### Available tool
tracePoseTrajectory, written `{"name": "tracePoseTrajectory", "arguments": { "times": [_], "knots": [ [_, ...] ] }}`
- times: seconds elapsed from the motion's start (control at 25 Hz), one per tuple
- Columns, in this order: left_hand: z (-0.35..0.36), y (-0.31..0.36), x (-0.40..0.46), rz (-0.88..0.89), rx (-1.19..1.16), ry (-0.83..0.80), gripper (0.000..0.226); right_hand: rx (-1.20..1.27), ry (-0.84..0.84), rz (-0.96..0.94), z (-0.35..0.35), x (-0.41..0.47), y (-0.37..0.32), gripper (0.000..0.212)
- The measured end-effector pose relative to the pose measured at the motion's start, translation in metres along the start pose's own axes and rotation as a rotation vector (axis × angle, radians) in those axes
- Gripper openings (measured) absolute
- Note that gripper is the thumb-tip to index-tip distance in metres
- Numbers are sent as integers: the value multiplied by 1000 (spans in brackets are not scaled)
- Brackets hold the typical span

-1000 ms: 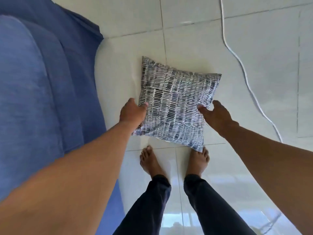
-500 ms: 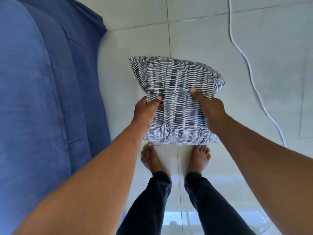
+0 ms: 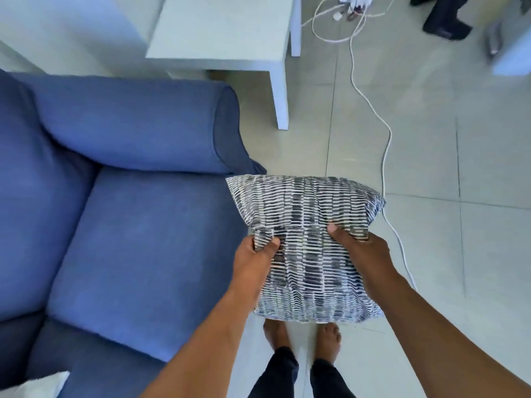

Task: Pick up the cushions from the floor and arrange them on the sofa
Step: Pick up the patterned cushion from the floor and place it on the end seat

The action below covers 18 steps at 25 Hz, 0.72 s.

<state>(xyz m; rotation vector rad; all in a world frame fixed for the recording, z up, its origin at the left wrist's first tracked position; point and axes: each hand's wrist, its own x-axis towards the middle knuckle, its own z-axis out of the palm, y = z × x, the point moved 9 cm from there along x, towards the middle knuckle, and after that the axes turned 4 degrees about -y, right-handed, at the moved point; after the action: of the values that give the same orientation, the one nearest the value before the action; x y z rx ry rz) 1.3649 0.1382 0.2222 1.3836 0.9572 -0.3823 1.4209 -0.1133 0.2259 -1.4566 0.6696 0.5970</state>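
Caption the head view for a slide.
Both hands, left and right, hold a patterned cushion beside the blue sofa.

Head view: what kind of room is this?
Most likely a home living room. A blue fabric sofa stands on a pale tiled floor, with a white side table just past its armrest. White cables trail across the tiles, and both hands hold a black-and-white patterned cushion.

This is a home living room. A blue upholstered sofa (image 3: 138,225) with a rolled armrest stands on a floor (image 3: 459,254) of large pale glossy tiles. Beside the armrest stands a plain white side table (image 3: 230,33). A white cable (image 3: 385,156) trails across the tiles to a cluster of plugs (image 3: 353,4), and the person stands barefoot (image 3: 327,340).
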Motion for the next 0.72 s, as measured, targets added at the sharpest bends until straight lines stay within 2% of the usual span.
{"name": "tracePoseTrajectory", "arguments": {
  "times": [0.16,0.28,0.36,0.44,0.56,0.72],
  "knots": [
    [-64,64,-62,66,-138,43,31,-98,-116,-102,62,-57,-78,22],
    [-125,81,-89,106,-240,75,30,-188,-205,-152,117,-85,-110,21],
    [-166,81,-101,113,-313,142,44,-254,-277,-185,159,-98,-127,20],
    [-206,74,-107,101,-385,203,56,-345,-348,-218,207,-105,-137,16],
    [-248,67,-108,91,-475,218,45,-468,-403,-235,271,-106,-140,17],
    [-323,63,-107,106,-595,289,61,-640,-518,-224,385,-102,-137,13]
  ]
}}
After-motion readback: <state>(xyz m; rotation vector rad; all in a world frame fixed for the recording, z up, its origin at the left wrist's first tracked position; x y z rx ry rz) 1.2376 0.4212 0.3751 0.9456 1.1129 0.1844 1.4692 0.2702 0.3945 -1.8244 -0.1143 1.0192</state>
